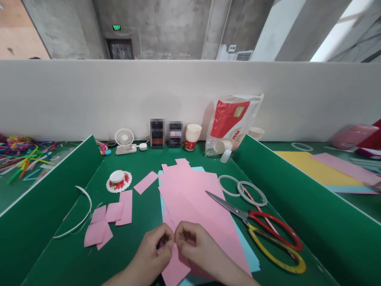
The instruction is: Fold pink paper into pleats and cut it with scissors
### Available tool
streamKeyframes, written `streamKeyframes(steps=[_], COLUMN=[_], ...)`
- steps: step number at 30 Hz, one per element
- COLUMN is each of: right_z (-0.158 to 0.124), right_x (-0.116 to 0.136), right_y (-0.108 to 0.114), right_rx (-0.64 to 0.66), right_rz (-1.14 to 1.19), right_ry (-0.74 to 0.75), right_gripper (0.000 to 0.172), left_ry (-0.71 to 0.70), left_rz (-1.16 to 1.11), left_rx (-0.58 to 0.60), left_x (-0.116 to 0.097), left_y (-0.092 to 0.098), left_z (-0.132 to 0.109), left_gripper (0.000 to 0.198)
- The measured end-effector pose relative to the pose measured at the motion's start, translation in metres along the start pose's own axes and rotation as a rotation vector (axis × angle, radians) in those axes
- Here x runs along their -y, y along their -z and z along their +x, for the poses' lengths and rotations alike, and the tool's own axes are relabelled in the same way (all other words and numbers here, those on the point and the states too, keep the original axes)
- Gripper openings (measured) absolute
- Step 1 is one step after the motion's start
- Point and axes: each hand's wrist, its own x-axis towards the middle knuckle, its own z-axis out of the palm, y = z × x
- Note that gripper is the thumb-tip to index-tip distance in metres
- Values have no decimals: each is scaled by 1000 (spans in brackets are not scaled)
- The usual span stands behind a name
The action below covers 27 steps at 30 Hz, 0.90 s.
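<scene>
Pink paper piece [175, 268], one: below the near-meeting fingertips, pinched by left hand [149, 249] and right hand [204, 251]; long axis roughly toward the wearer. Scissors [244, 215]: right of hands.

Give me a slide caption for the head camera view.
Left hand and right hand pinch a small pink paper piece; scissors lie at right, tips over a pink sheet.

Pink piece [176, 269]: upper end partly hidden by hands [198, 246]; blue sheets [249, 256] mostly covered; dark objects [157, 134] pixelated.
</scene>
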Motion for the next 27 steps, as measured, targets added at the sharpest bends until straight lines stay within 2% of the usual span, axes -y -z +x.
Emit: streamKeyframes(steps=[6,9,12,18,20,23,25,27], right_z=[-1,-2,-3,0,2,2,0,0], right_x=[-4,-5,-3,2,3,5,7,7], right_y=[-4,-6,-5,3,7,11,12,11], right_rx=[-92,-136,-83,65,41,-23,38,100], right_rz=[-398,-486,-365,114,160,138,127,114], right_ry=[153,209,152,-42,-38,11,22,26], right_gripper=[13,14,13,9,9,7,5,4], left_ry=[-91,-114,-39,162,192,232,284,346], left_rz=[253,297,189,-138,-221,-333,-430,-531], left_rx=[3,-1,0,58,16,-139,-221,-237], left_x=[7,6,1,-5,-2,5,9,12], left_y=[2,2,2,4,6,8,9,8], left_z=[-1,-3,-3,2,4,9,11,12], left_gripper=[14,14,14,7,4,9,12,15])
